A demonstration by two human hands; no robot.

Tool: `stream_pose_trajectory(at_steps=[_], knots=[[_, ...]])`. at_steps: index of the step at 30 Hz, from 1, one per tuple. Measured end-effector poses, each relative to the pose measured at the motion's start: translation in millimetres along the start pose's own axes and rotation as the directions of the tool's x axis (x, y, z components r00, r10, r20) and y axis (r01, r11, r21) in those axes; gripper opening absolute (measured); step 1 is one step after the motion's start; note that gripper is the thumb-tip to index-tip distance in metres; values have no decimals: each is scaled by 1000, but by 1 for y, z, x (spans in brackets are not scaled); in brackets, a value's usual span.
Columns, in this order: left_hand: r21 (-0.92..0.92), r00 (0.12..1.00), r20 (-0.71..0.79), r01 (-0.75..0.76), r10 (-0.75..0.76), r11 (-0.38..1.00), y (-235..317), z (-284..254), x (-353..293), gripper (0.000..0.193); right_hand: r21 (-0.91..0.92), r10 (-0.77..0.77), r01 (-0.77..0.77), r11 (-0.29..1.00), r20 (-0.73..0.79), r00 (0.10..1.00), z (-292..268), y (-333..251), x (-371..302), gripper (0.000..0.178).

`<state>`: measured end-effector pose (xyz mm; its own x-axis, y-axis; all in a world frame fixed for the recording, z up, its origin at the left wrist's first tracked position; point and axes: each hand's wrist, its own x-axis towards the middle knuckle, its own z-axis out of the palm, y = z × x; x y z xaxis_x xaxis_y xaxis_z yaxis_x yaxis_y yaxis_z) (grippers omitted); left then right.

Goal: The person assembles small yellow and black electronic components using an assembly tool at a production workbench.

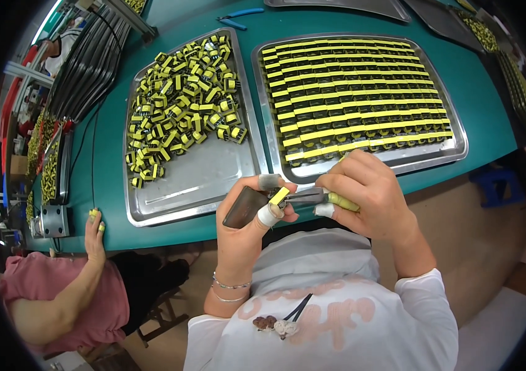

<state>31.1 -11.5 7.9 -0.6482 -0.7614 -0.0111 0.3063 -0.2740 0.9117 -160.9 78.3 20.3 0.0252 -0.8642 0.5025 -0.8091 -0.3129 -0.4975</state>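
Note:
My left hand (pixel 240 224) is closed on a small yellow-and-black transformer (pixel 279 196), pinched at the fingertips. A dark, flat-sided piece (pixel 245 208) also sits in that hand, against the palm; its kind is unclear. Tape wraps some of my fingertips. In my right hand (pixel 368 191) is a grey narrow-tipped tool that looks like tweezers (pixel 307 196), its tips meeting the transformer. A yellow-green wrapping (pixel 343 202) shows beside the fingers. Both hands are just in front of two metal trays.
A metal tray (pixel 182 195) at left holds a loose heap of transformers; the right tray (pixel 454 153) has them in neat rows. Blue-handled pliers (pixel 238 18) lie at the back of the green table (pixel 103 154). A co-worker's hand (pixel 94 238) rests on the table's left edge.

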Motion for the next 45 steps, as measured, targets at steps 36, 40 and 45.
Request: stream_pose_trajectory(at_steps=[36,40,45], knots=[[178,928,-284,-194,240,965,-11,17,-10,37,363,196,-124,924,-168,966,12,-11,-13,31],[170,979,-131,-131,154,977,-9,20,-14,54,687,232,-151,711,-26,972,18,-18,-8,37],[158,990,-92,-87,102,984,-13,17,-18,59,893,287,-342,292,259,922,10,-28,-7,32]])
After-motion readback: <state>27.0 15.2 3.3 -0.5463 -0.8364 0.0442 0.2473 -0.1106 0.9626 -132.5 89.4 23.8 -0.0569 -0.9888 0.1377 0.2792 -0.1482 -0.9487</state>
